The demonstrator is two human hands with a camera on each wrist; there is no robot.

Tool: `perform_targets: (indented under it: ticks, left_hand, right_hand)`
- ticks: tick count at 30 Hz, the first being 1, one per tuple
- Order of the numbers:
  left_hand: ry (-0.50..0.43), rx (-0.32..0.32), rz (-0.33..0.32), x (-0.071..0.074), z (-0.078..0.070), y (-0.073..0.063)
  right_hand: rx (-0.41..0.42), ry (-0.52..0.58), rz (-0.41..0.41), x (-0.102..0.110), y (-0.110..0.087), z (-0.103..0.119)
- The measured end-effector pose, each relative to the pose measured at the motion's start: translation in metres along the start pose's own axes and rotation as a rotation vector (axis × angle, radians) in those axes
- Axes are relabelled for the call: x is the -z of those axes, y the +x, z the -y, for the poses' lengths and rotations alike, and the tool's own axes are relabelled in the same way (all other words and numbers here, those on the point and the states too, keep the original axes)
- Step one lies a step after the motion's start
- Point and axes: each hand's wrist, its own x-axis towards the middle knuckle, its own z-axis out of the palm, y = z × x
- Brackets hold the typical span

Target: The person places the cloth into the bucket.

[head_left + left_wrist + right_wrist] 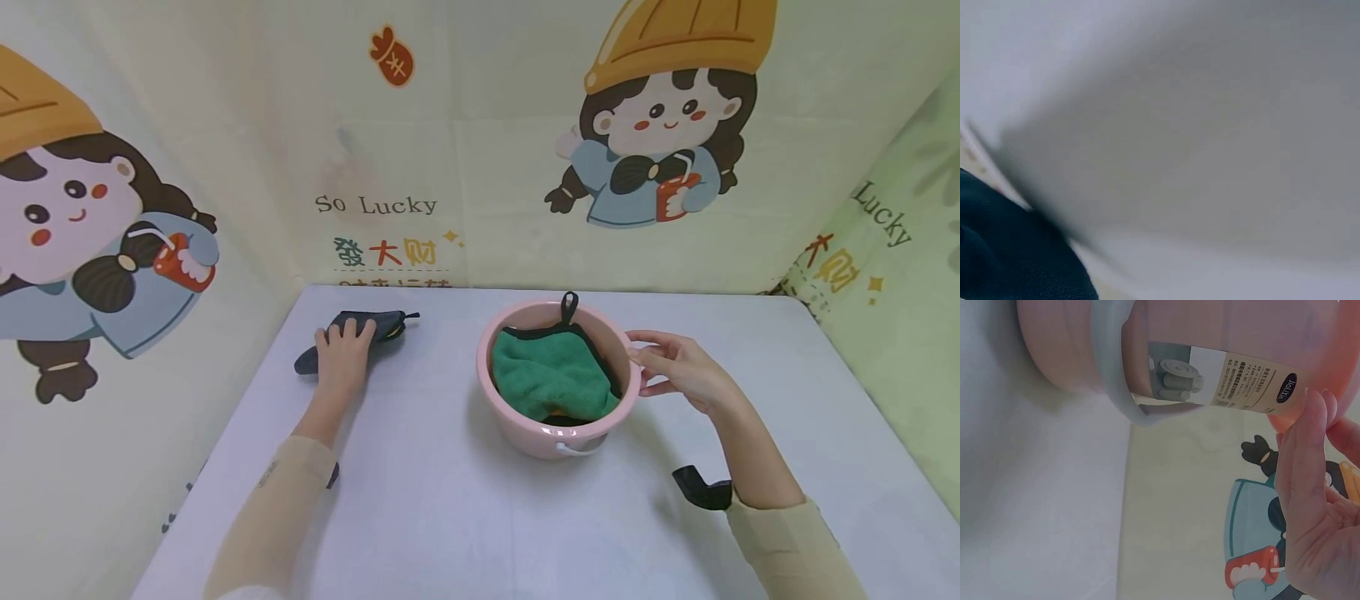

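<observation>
Currently the left hand (343,350) lies flat, fingers spread, on a dark cloth (358,331) well left of the pink basin (558,433). The right hand (678,367) pinches the basin's right rim, steadying it. A green cloth (551,375) already sits inside the basin. The step in hand looks like gathering the dark cloth; next calls for gripping it and lifting it toward the basin.

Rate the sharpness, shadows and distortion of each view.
Head view: sharp, evenly lit, wide-angle bend at the walls, soft shadow beside the pink basin. Left wrist view: motion-blurred, only white table and dark cloth. Right wrist view: close, slightly soft, label legible.
</observation>
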Motion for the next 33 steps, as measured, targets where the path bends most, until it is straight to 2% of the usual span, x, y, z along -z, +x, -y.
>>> perform_targets:
  ticks: [6, 14, 21, 24, 28, 33]
  left_hand:
    - [0.022, -0.032, -0.126, 0.035, -0.016, 0.015]
    - [0.024, -0.171, -0.381, 0.084, -0.049, 0.029]
    - [-0.017, -0.241, -0.475, 0.129, -0.085, 0.033]
    - [-0.026, -0.281, -0.537, 0.145, -0.101, 0.033]
    - [-0.049, -0.345, -0.607, 0.160, -0.122, 0.031]
    - [-0.090, -0.421, -0.635, 0.170, -0.145, 0.026]
  right_hand:
    - [0.000, 0.004, 0.001, 0.000, 0.000, 0.000]
    - [0.001, 0.019, 0.004, 0.000, -0.001, 0.001]
    - [-0.001, 0.018, 0.003, 0.000, -0.001, 0.001]
    - [0.001, 0.014, 0.000, 0.000, -0.001, 0.001]
    - [0.005, 0.011, -0.002, -0.001, -0.001, 0.001]
    - [0.000, 0.012, -0.006, -0.001, 0.000, 0.000]
